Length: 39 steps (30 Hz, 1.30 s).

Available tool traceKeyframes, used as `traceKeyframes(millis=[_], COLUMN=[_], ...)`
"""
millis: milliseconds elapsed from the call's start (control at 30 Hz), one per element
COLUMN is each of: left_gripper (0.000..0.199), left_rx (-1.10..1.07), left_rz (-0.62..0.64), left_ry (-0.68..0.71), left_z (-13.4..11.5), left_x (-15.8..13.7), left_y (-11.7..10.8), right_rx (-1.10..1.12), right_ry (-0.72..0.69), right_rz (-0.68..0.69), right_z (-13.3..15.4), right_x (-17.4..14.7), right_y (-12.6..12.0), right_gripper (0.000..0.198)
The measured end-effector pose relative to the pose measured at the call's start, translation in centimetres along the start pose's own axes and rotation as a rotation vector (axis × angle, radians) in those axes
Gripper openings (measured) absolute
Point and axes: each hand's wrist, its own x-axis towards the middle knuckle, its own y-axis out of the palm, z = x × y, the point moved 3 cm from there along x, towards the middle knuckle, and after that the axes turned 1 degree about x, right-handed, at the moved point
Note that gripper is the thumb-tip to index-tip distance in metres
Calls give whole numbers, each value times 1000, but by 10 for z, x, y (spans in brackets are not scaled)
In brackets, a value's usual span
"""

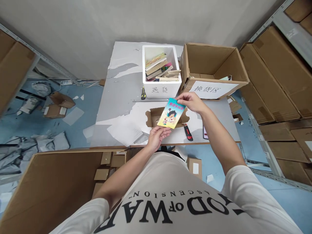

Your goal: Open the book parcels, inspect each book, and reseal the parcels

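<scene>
A small colourful book (172, 113) with a cartoon cover is held up between my two hands, tilted over an opened small cardboard box (152, 117). My left hand (158, 136) grips its lower edge, fingers underneath. At the upper right corner, my right hand (191, 101) pinches it between thumb and fingers. Beneath the book, part of the little box is hidden. A red and black utility knife (188, 132) lies on the table just right of that box. White sheets of paper (125, 130) spread to the left of my hands.
Behind stands a white foam box (162, 89) filled with several books. To its right is a large open carton (215, 86) with a handwritten label. A yellow and black cutter (143, 93) lies left of the foam box. A big carton (60, 182) stands at my left.
</scene>
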Motion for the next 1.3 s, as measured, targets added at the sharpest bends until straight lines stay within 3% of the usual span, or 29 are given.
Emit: traceKeyframes(millis=[367, 633, 833, 1067, 1167, 1300], left_gripper=[42, 41, 44, 42, 43, 48], left_rx=[52, 38, 49, 74, 154, 331], left_rz=[2, -24, -137, -411, -526, -558], left_ry=[-28, -15, 45, 132, 200, 191], left_z=[6, -4, -15, -17, -16, -7], left_x=[6, 20, 24, 1, -2, 8], left_y=[1, -3, -24, -80, -104, -127], right_rx=[5, 19, -34, -106, -135, -190], right_ry=[118, 129, -33, -202, -223, -178], right_rz=[-25, 126, -276, -670, -677, -483], right_z=[-16, -21, -31, -71, -86, -92], right_x=[11, 30, 106, 215, 239, 253], right_y=[0, -13, -57, -86, -78, -56], right_gripper=[33, 31, 29, 44, 43, 47])
